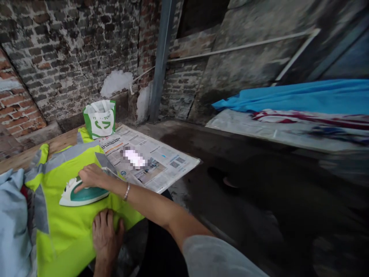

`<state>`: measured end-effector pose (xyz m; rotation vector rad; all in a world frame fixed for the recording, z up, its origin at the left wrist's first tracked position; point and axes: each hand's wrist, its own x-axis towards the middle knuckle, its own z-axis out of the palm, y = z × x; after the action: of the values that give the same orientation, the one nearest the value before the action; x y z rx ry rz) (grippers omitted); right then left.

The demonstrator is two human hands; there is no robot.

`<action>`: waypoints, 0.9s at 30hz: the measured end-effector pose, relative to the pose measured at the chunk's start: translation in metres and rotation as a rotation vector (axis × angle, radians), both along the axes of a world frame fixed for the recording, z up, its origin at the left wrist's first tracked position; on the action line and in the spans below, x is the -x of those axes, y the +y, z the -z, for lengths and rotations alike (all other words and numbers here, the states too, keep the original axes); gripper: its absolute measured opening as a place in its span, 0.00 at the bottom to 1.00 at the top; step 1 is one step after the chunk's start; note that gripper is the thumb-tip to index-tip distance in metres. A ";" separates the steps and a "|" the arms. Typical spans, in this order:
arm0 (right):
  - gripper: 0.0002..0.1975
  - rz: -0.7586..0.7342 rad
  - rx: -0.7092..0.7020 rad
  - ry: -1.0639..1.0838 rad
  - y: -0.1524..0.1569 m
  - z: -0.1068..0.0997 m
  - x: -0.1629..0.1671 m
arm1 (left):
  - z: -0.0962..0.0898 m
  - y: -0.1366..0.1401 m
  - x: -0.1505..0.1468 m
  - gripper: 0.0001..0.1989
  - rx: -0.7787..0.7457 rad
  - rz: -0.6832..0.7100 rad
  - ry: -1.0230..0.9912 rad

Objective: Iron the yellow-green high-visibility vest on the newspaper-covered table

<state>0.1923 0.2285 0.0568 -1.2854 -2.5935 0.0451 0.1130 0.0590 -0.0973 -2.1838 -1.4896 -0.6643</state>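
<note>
A teal and white clothes iron (86, 195) rests on a bright yellow garment with grey bands (66, 227), its pointed tip toward the left. My right hand (92, 177) is wrapped round the iron's handle from above; a bracelet is on that wrist. Nearer to me, my left hand (107, 231) lies on the garment's front edge with its fingers stretched forward, holding nothing. The garment spreads over the table, and part of it hangs toward my lap.
Light blue cloth (13, 223) lies at the left. A green and white bag (100, 120) stands behind the garment, beside newspaper sheets (173, 159) with a blurred-out patch. At the right, blue fabric (300, 94) covers another surface. A metal post (161, 61) rises near the brick wall.
</note>
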 end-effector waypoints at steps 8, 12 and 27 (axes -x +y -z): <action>0.36 0.045 -0.010 0.001 -0.008 0.005 -0.010 | -0.002 0.000 0.000 0.11 -0.009 0.011 0.010; 0.31 0.132 -0.030 0.085 0.027 0.007 0.013 | -0.004 -0.001 -0.001 0.11 -0.011 0.014 -0.014; 0.37 0.084 -0.002 0.052 0.059 0.005 0.032 | 0.007 -0.001 -0.008 0.11 -0.021 -0.013 -0.102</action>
<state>0.1607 0.2877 0.0514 -1.3727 -2.4931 0.0596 0.1205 0.0583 -0.1041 -2.1518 -1.5379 -0.7941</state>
